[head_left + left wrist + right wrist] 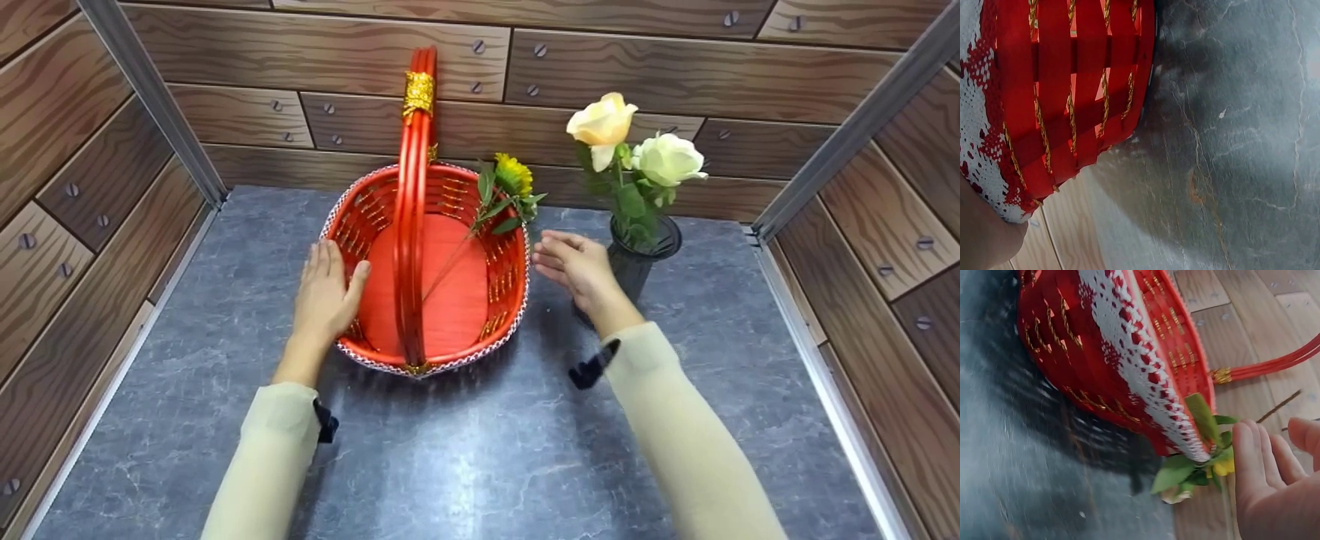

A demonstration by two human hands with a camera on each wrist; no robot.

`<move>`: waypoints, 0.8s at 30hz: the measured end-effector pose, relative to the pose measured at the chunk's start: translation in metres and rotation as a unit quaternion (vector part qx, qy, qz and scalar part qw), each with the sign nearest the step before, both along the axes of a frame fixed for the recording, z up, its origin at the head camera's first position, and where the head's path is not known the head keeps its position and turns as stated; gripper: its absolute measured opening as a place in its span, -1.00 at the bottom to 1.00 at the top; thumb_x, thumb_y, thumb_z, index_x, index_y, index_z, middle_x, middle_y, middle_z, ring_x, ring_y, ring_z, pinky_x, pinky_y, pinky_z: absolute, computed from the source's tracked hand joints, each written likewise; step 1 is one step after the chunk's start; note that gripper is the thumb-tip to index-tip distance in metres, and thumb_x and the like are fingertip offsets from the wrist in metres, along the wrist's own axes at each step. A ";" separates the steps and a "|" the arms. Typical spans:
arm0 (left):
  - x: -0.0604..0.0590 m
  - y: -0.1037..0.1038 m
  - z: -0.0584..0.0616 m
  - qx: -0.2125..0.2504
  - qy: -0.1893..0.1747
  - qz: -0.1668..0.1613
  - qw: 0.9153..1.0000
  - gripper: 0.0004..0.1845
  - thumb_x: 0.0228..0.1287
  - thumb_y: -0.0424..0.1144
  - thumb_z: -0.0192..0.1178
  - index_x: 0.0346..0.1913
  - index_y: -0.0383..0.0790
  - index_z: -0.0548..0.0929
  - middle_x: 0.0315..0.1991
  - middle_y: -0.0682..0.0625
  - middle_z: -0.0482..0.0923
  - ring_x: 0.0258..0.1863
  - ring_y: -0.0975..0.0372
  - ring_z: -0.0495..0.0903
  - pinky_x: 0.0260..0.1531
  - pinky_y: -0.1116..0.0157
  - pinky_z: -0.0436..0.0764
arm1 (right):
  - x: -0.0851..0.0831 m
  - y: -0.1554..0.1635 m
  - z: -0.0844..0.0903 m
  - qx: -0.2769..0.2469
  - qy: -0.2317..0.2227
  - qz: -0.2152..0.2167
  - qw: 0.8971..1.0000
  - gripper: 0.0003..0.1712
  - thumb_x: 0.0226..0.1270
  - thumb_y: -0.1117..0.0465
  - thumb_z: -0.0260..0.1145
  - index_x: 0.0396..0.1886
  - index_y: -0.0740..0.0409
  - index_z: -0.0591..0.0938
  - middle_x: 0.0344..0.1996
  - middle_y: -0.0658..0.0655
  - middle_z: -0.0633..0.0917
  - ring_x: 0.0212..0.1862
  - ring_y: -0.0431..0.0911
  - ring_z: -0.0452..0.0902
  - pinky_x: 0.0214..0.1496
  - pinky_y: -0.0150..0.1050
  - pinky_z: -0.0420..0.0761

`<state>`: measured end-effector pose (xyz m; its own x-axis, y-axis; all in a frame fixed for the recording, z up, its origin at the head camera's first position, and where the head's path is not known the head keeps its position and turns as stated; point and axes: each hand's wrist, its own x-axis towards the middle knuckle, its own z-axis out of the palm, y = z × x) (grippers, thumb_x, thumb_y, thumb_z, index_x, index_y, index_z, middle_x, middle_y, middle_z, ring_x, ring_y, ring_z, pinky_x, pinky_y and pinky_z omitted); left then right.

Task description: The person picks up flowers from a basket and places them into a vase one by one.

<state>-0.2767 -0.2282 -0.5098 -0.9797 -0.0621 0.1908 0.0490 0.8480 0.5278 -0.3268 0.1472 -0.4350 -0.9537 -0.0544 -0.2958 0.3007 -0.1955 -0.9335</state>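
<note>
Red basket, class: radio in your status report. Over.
Left grip rests on left rim of red basket. Right grip empty, near right rim. Yellow flower leaning over far-right rim. Rose vase beside right grip.

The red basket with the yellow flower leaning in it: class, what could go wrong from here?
1. The yellow flower has its head at the far right rim, so a jolt to the red basket might tip it out.
2. The left hand is at the rim; a push could slide the basket.
3. The right hand appears close to the black vase, so a careless sweep may topple it with its cream rose and white rose.
</note>
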 end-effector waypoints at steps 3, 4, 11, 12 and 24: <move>0.000 -0.001 0.001 0.000 -0.006 -0.001 1.000 -0.02 0.50 0.36 -0.43 0.54 -0.49 -0.07 0.57 -0.36 -0.17 0.59 -0.11 -0.26 0.55 -0.05 -0.15 | -0.019 -0.006 -0.008 -0.027 -0.029 -0.016 0.999 -0.48 0.53 0.30 0.14 0.42 0.27 0.39 -0.21 0.09 0.72 -0.02 -0.02 0.67 0.31 -0.10 0.53; -0.001 -0.001 0.001 0.000 -0.007 -0.001 1.000 -0.02 0.49 0.37 -0.44 0.54 -0.49 -0.08 0.57 -0.35 -0.18 0.59 -0.11 -0.27 0.55 -0.05 -0.16 | -0.025 -0.008 -0.011 -0.035 -0.038 -0.023 0.998 -0.49 0.55 0.28 0.11 0.43 0.24 0.38 -0.16 0.11 0.71 0.02 -0.01 0.65 0.32 -0.12 0.53; -0.002 -0.001 0.000 -0.002 -0.014 0.002 1.000 -0.05 0.51 0.34 -0.42 0.55 -0.48 -0.09 0.58 -0.33 -0.20 0.59 -0.09 -0.29 0.56 0.01 -0.22 | -0.060 -0.016 -0.032 -0.051 -0.094 -0.041 0.993 -0.48 0.62 0.15 0.00 0.50 0.02 0.35 0.13 0.14 0.60 -0.19 -0.16 0.61 0.12 -0.32 0.61; -0.002 -0.001 0.000 -0.002 -0.013 0.002 1.000 -0.05 0.52 0.33 -0.41 0.55 -0.48 -0.09 0.58 -0.33 -0.20 0.59 -0.09 -0.29 0.56 0.02 -0.22 | -0.063 -0.017 -0.035 -0.046 -0.098 -0.036 0.993 -0.48 0.63 0.13 0.00 0.51 -0.01 0.34 0.16 0.14 0.58 -0.17 -0.16 0.60 0.07 -0.33 0.61; -0.001 0.000 0.002 -0.011 -0.016 0.005 1.000 -0.07 0.53 0.31 -0.39 0.55 -0.47 -0.08 0.58 -0.33 -0.16 0.60 -0.08 -0.27 0.56 0.00 -0.16 | -0.080 -0.024 -0.043 -0.031 -0.067 0.067 0.995 -0.41 0.65 -0.06 -0.13 0.58 -0.12 0.19 0.49 0.19 0.32 0.46 0.09 0.27 0.33 -0.11 0.41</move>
